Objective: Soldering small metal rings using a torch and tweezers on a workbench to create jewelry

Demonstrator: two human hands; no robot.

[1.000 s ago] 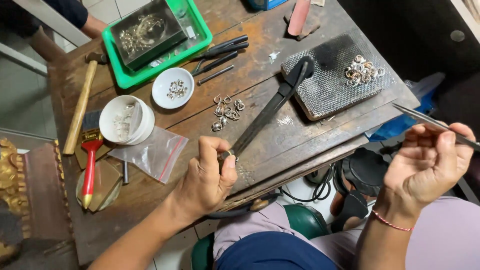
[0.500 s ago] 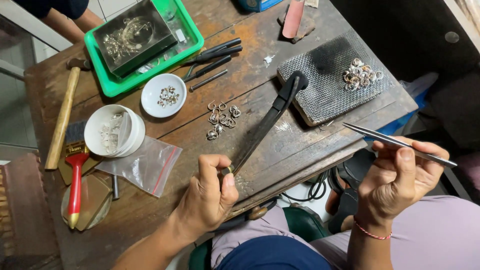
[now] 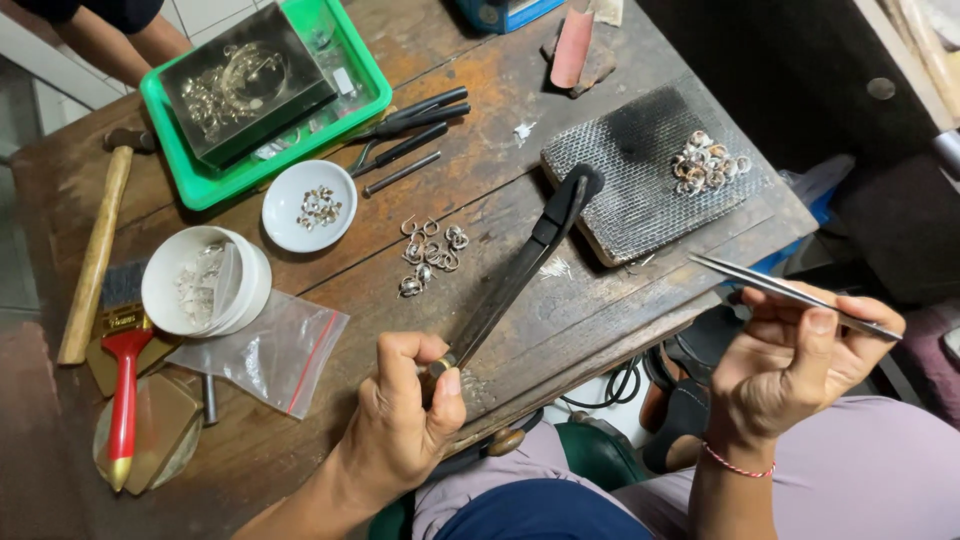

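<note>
The left hand (image 3: 405, 425) pinches a small ring-like piece (image 3: 440, 366) between thumb and forefinger, at the near edge of the surface (image 3: 500, 200), just by the tip of a long black tool (image 3: 520, 270) that lies from lower left up to upper right. The piece could slip and fall off the edge. The right hand (image 3: 790, 370), fingers pressed together, holds slim tweezers (image 3: 790, 295) off the surface, long axis near level, tips pointing left; they could twist in that grip.

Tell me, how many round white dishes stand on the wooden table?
2. A small white dish with metal pieces lies below the green tray; a larger white tub stands left of it.
</note>
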